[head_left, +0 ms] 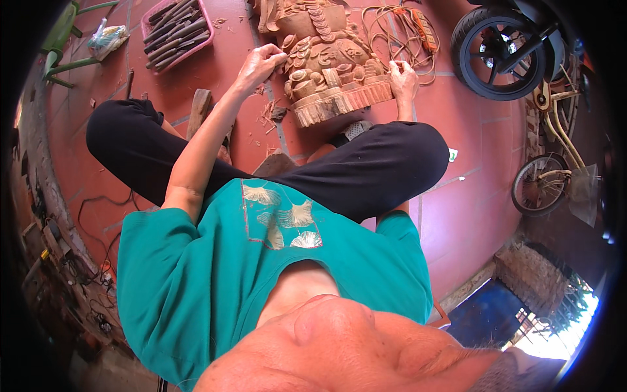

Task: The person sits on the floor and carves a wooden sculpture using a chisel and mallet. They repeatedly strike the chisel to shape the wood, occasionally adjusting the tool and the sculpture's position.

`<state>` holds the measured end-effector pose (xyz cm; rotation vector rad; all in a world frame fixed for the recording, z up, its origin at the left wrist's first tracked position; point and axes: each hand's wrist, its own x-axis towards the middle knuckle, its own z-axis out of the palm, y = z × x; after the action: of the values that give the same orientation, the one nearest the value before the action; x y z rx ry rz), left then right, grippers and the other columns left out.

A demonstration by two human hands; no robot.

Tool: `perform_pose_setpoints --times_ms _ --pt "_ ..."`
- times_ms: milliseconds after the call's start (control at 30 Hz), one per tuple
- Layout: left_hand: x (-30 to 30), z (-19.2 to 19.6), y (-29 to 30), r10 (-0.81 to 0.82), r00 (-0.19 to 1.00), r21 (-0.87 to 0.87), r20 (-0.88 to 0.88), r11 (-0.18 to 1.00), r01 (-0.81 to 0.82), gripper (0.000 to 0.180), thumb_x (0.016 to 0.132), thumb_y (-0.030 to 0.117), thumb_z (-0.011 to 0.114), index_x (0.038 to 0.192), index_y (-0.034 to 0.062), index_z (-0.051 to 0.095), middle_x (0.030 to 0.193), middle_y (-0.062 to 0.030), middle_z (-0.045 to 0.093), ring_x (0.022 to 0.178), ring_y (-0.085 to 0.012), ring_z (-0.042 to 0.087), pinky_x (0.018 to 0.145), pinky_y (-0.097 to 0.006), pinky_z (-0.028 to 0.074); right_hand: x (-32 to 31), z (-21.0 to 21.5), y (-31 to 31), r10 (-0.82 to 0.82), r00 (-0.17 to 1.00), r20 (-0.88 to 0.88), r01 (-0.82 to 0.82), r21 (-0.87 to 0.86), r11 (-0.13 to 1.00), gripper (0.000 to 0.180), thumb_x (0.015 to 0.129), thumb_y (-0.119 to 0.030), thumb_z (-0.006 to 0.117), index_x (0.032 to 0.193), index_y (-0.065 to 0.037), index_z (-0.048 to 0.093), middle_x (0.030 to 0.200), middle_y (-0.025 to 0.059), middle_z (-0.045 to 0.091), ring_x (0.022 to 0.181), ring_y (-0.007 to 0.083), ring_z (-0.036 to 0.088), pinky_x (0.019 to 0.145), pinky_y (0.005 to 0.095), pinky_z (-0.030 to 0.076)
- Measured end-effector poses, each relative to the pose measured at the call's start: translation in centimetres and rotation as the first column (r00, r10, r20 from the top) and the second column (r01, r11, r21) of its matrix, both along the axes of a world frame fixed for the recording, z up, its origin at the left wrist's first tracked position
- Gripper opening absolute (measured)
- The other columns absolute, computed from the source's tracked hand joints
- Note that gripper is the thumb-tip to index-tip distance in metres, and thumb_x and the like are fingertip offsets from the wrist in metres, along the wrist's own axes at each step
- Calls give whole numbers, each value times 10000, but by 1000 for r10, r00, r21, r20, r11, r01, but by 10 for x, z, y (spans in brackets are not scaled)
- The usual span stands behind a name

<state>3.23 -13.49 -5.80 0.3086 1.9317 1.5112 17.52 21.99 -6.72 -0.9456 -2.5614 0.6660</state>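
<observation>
A large brown wood carving (333, 55), dense with raised rounded figures and a rough-edged base, lies on the floor in front of my crossed legs. My left hand (260, 65) is beside its left side, fingers drawn together and their tips at the carved surface. At the right end of the base is my right hand (403, 80), with thumb and fingers curled in a pinch. Whatever either hand may hold is too small or hidden to make out. Wood chips (268, 116) are scattered on the tiles near the base.
A pink basket (210, 40) of dark-handled carving tools (175, 34) sits at the far left. Wood blocks (198, 112) lie near my legs. An orange power strip (424, 31) with coiled cord is right of the carving, near a motorbike wheel (499, 55). A bicycle wheel (541, 185) stands farther right.
</observation>
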Motion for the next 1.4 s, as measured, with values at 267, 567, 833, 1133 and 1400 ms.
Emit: perform_pose_setpoints --times_ms 267,567,833,1133,1400 --pt "3 1 0 -14 999 50 -47 999 16 195 926 250 617 951 58 644 705 2 626 583 -45 518 504 -226 403 -3 -8 4 19 1000 -10 -19 13 1000 270 875 -311 646 985 -76 719 793 80 730 783 207 714 709 325 514" --pt "2 -8 0 -19 995 110 -95 994 29 172 893 199 667 986 55 674 744 3 638 634 -47 514 553 -220 405 -2 -3 0 32 999 2 -33 28 999 271 879 -314 641 976 -72 712 779 70 728 785 215 714 707 326 514" --pt "5 1 2 -51 998 130 -33 990 55 189 919 206 630 993 36 664 781 -9 650 690 -64 574 600 -223 447 -3 -7 3 24 1000 16 -25 20 999 260 887 -308 641 977 -75 712 772 62 730 767 183 717 699 308 514" --pt "6 -3 5 -78 997 122 -16 989 79 201 948 247 601 972 56 657 753 12 631 668 -53 556 587 -213 430 -2 -8 4 34 999 -21 -33 5 999 250 880 -288 653 971 -64 714 787 75 731 766 181 720 692 301 517" --pt "8 -4 8 -74 984 188 162 981 43 211 994 270 542 979 89 651 711 21 622 533 -21 468 474 -175 354 -4 -10 4 67 996 -51 -66 10 998 253 876 -289 656 963 -58 713 792 88 731 764 193 722 692 309 519"
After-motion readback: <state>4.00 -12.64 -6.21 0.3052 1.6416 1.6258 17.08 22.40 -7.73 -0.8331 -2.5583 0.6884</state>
